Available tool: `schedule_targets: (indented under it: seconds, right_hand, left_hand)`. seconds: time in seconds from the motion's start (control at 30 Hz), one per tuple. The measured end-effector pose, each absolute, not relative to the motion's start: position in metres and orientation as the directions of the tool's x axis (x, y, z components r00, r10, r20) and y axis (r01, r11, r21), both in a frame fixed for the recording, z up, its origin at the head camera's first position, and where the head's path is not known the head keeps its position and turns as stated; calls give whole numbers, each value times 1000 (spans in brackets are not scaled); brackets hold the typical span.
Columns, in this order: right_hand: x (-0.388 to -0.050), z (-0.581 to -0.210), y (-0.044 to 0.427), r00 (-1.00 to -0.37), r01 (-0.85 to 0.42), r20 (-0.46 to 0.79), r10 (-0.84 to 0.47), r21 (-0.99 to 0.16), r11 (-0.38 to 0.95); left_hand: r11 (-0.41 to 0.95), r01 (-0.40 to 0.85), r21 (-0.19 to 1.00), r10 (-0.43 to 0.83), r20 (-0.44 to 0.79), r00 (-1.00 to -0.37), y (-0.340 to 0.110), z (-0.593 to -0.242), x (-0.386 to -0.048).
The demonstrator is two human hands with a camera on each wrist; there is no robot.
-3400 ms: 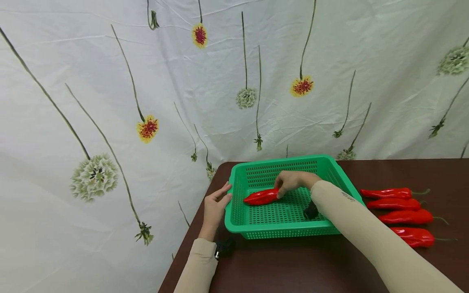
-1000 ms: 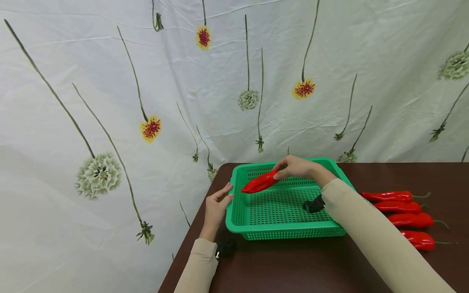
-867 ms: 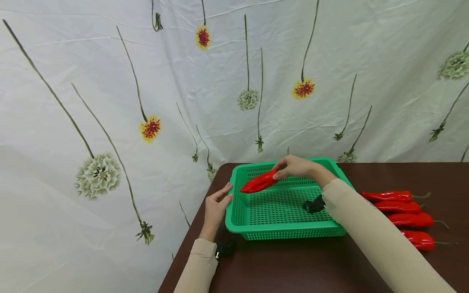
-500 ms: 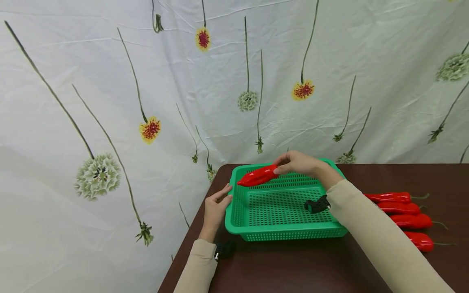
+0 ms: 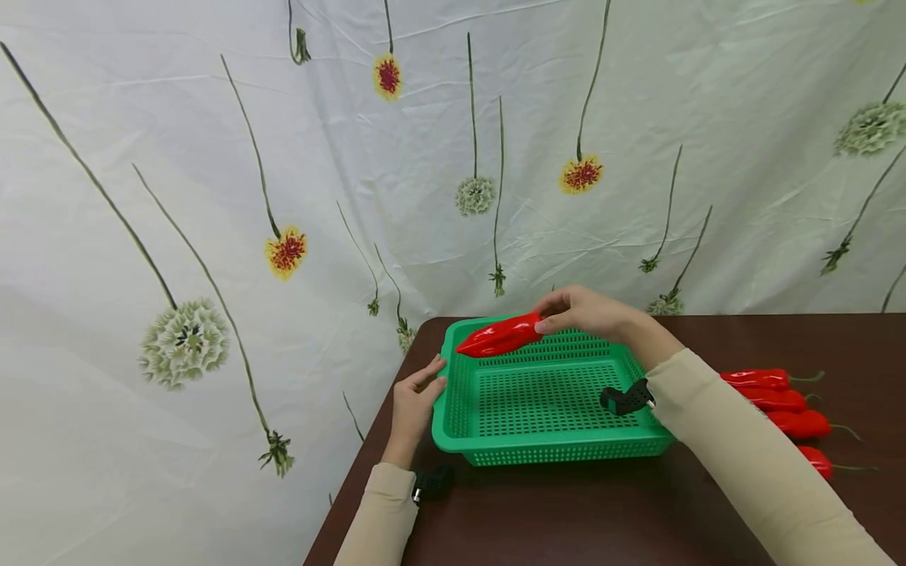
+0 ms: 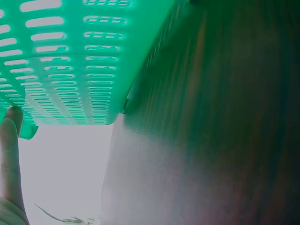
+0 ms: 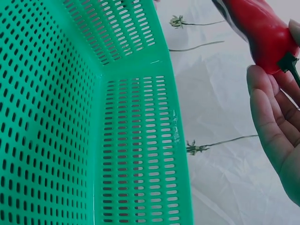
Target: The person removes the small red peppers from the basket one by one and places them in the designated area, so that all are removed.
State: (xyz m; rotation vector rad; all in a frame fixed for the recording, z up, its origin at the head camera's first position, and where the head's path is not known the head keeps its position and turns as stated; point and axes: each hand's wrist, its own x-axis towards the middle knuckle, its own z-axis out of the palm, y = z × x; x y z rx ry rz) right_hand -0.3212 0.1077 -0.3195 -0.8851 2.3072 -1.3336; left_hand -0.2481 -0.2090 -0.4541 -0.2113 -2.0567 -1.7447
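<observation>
A glossy red chili pepper [image 5: 499, 336] is held above the back left of the green plastic basket [image 5: 566, 442], its tip toward the left. My right hand [image 5: 576, 309] pinches it by the stem end. In the right wrist view the pepper [image 7: 269, 35] shows its green stem beside the fingers and thumb of that hand [image 7: 279, 122]. My left hand [image 5: 413, 407] rests on the basket's left rim with its fingers extended. One straight finger [image 6: 10, 150] touches the basket's outer wall [image 6: 70, 70] in the left wrist view.
Several red peppers [image 5: 800, 424] with green stems lie in a stacked row on the dark brown table [image 5: 566, 511], right of the basket and partly behind my right sleeve. A white cloth [image 5: 396, 173] printed with flowers hangs behind the table.
My right hand has lifted the red pepper from the basket floor to above its rim, drifting slightly back and right lately. My left hand has stayed at the left rim.
</observation>
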Motion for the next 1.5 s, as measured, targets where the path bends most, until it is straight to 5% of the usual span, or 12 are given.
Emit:
schedule_targets:
  seconds: [1.5]
  right_hand:
    - [-272,-315,166,-758,-346,38,-652,-870,351]
  left_hand:
    - [205,367,907,-164,401,-901,-210,-454,-249]
